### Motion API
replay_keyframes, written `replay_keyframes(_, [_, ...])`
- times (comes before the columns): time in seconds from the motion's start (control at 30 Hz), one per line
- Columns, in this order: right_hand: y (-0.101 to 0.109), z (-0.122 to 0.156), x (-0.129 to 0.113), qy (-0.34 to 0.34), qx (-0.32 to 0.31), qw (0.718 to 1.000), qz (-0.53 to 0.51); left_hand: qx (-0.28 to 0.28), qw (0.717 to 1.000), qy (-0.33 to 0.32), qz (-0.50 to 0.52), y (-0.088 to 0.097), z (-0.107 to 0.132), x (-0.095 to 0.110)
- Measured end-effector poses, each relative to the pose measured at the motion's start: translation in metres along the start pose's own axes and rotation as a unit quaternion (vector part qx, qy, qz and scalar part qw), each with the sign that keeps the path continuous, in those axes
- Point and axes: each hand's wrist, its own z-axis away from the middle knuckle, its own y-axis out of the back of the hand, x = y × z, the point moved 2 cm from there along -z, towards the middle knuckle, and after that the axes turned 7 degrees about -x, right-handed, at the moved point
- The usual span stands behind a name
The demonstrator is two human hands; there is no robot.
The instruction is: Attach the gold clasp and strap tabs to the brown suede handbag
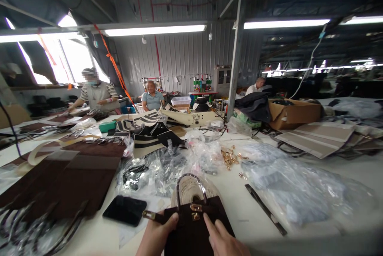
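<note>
A small dark brown handbag (196, 230) with a looped handle and gold clasp stands at the near edge of the white table (239, 208). My left hand (157, 236) grips its left side, thumb hooked over the bag's edge beside a gold-tipped strap end. My right hand (223, 240) rests on the front flap with the index finger stretched toward the gold clasp. A beige woven piece (188, 186) lies just behind the bag.
A black phone (125, 210) lies left of the bag. Brown fabric panels (68, 176), clear plastic bags (293, 188), gold hardware (229, 157), a black strap (265, 208) and a cardboard box (295, 113) cover the table. Three people sit at the far side.
</note>
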Motion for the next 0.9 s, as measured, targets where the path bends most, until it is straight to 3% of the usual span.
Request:
replay_keyframes(0.07, [0.021, 0.007, -0.009, 0.019, -0.027, 0.999, -0.033, 0.007, 1.0, 0.01, 0.003, -0.004, 0.007, 0.008])
replay_keyframes(0.17, [0.041, 0.012, -0.02, 0.0, -0.012, 0.998, -0.062, 0.004, 1.0, 0.022, -0.004, -0.007, 0.012, 0.017])
replay_keyframes(0.37, [0.038, 0.016, -0.011, -0.025, 0.084, 0.983, -0.163, 0.006, 0.999, 0.04, -0.006, -0.007, 0.013, 0.021])
replay_keyframes(0.5, [0.045, 0.012, 0.008, -0.062, 0.123, 0.949, -0.284, 0.003, 0.999, 0.04, -0.005, -0.01, 0.013, 0.023])
replay_keyframes(0.57, [0.051, 0.005, 0.015, -0.099, 0.1, 0.901, -0.41, 0.0, 0.999, 0.039, -0.005, -0.012, 0.013, 0.023])
replay_keyframes(0.63, [0.055, -0.003, 0.018, -0.14, 0.082, 0.82, -0.549, -0.002, 0.999, 0.041, -0.003, -0.014, 0.013, 0.023])
replay_keyframes(0.7, [0.056, -0.01, 0.018, -0.166, 0.096, 0.742, -0.643, 0.0, 0.999, 0.041, -0.001, -0.016, 0.013, 0.023])
replay_keyframes(0.77, [0.055, -0.014, 0.018, -0.177, 0.134, 0.7, -0.679, 0.003, 0.999, 0.043, 0.0, -0.016, 0.014, 0.024])
replay_keyframes(0.83, [0.052, -0.015, 0.02, -0.181, 0.185, 0.7, -0.666, 0.002, 0.999, 0.043, 0.001, -0.016, 0.015, 0.026])
replay_keyframes(0.9, [0.052, -0.014, 0.022, -0.16, 0.228, 0.757, -0.592, 0.001, 0.999, 0.038, -0.001, -0.016, 0.015, 0.027])
